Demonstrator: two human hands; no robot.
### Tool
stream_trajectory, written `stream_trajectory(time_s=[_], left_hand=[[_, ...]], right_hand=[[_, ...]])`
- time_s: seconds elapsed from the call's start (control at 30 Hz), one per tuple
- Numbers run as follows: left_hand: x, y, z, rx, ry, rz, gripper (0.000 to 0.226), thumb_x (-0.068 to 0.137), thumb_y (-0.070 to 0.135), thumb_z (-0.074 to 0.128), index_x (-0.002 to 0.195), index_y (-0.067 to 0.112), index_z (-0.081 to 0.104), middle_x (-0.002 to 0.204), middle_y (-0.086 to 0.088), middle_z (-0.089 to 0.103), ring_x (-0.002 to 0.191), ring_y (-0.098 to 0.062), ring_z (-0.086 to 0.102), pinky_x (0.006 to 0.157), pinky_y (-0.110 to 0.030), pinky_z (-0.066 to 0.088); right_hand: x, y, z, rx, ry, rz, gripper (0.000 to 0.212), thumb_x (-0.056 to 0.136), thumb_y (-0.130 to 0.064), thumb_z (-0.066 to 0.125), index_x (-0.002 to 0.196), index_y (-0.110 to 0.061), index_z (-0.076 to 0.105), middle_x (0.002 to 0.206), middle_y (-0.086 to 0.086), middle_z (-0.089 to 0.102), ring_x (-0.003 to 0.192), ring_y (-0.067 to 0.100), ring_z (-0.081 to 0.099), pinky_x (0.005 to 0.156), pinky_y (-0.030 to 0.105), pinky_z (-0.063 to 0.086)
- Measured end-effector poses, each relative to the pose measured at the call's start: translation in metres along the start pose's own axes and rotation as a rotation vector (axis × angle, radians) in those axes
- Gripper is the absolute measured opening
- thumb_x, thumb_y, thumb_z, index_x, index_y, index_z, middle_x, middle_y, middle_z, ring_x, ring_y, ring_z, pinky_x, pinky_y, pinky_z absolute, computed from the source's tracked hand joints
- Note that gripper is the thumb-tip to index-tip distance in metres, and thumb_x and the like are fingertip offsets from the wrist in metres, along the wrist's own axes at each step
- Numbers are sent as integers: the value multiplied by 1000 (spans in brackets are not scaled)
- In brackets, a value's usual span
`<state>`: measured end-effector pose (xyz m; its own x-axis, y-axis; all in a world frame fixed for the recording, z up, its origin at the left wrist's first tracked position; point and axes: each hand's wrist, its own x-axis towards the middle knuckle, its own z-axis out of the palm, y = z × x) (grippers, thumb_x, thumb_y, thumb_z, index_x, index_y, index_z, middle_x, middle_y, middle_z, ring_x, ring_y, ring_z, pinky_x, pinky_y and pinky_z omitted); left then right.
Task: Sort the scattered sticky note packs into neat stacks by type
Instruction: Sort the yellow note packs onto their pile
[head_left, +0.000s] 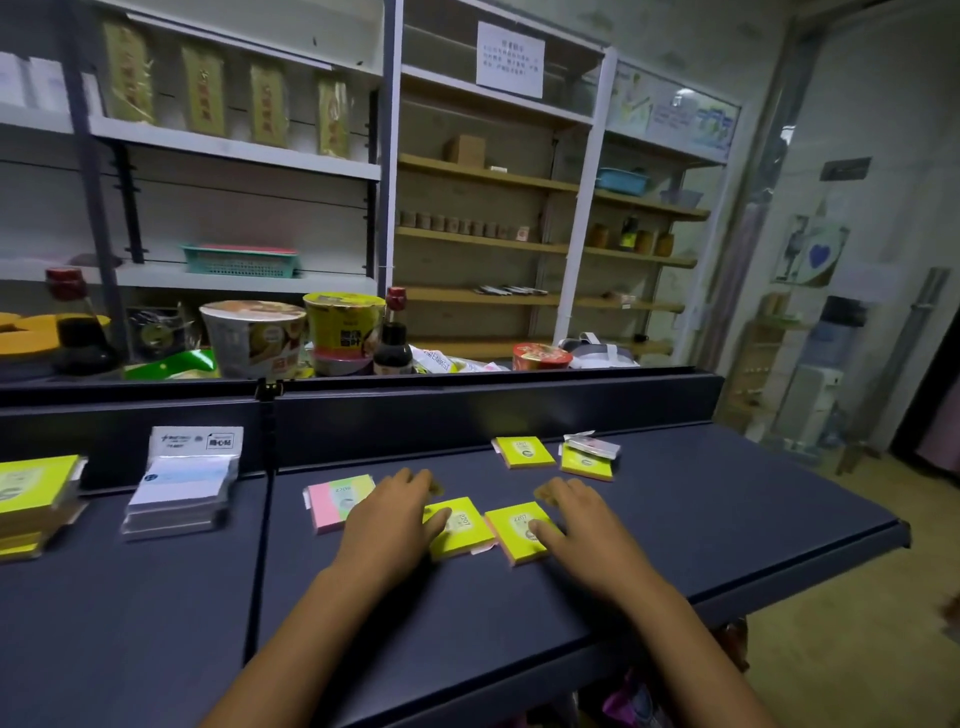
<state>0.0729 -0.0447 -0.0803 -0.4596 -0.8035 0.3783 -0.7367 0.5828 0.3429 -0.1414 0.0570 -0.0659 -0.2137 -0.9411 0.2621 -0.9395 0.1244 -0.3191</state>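
Two yellow-green sticky note packs lie side by side on the dark shelf. My left hand (395, 514) rests on the left pack (462, 527), thumb on its top. My right hand (576, 525) lies on the right pack (519, 530), thumb pressing its face. A pink-and-green pack (335, 499) sits just left of my left hand. Farther back lie another yellow-green pack (523, 452) and one (584, 461) with a small white wrapped pack (592, 446) on top. At far left stand a neat yellow-green stack (34, 499) and a stack of white-blue packs (179, 493).
The dark shelf (727, 519) ends at a raised back wall and a right front corner (901, 530). Behind it are instant noodle cups (254, 338), soy sauce bottles (393, 338) and more shelving. Floor lies to the right.
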Motion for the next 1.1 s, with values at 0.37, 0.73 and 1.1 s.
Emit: stream_trajectory(time_s=[0.37,0.73,1.1], left_hand=[[1,-8,16,47,-97,-85,57,91,59,51,133,21,51,129,-1,49,121,-20,45,97,-32,42],[0,1,6,-473,-8,-194,39,78,35,80,102,25,50,94,4,65,80,-16,64,70,-40,56],[0,2,-8,-1377,217,-390,31,84,-2,70,103,8,48,103,-19,71,77,-22,72,58,-28,60]], right_hand=[[10,28,-2,37,17,-56,33,96,-37,56,127,-27,49,132,-5,50,125,14,46,100,34,45],[5,32,-5,65,17,-73,30,95,-37,57,123,-30,48,130,-8,49,121,11,47,99,33,46],[6,25,-2,83,-37,-46,31,95,-38,58,123,-29,49,127,-7,50,119,11,49,96,31,47]])
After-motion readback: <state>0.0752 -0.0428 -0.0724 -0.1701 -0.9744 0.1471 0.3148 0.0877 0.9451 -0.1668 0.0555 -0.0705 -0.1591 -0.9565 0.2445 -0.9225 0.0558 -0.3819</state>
